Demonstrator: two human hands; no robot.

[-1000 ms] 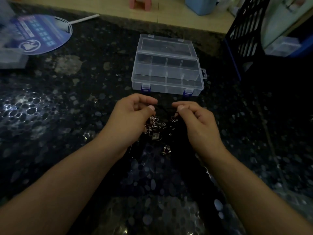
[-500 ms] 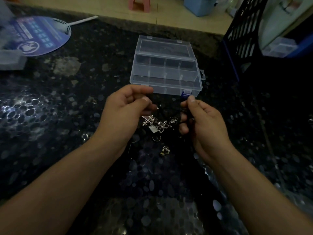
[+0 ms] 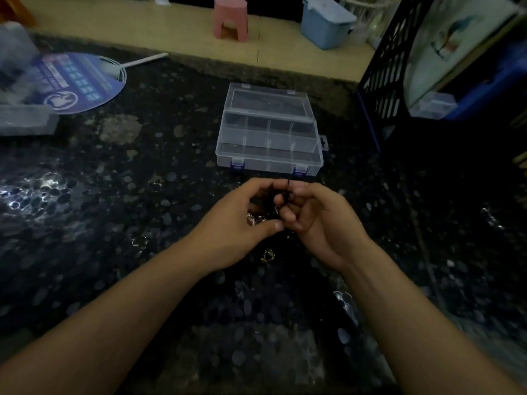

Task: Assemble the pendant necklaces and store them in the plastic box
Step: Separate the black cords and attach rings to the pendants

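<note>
Head view: left hand (image 3: 245,220) cupping pendants (image 3: 254,218), right hand (image 3: 313,220) pinching black cord (image 3: 286,192); threading step; next needs cord end through pendant loop; box (image 3: 268,132) waits open

A: Dim overall. The dark speckled desk (image 3: 119,212) swallows most of the light, and the pale floor beyond the plastic box (image 3: 269,129) is the brightest area.

B: Any glare?

A: White glints on the desk, left of the box. The fan (image 3: 77,81) and the clear container in front of it are smeared with blur.

B: Edges?

A: Straight lines bow, as wide-angle lenses do. The hands (image 3: 242,223) cast a soft shadow beneath.
</note>
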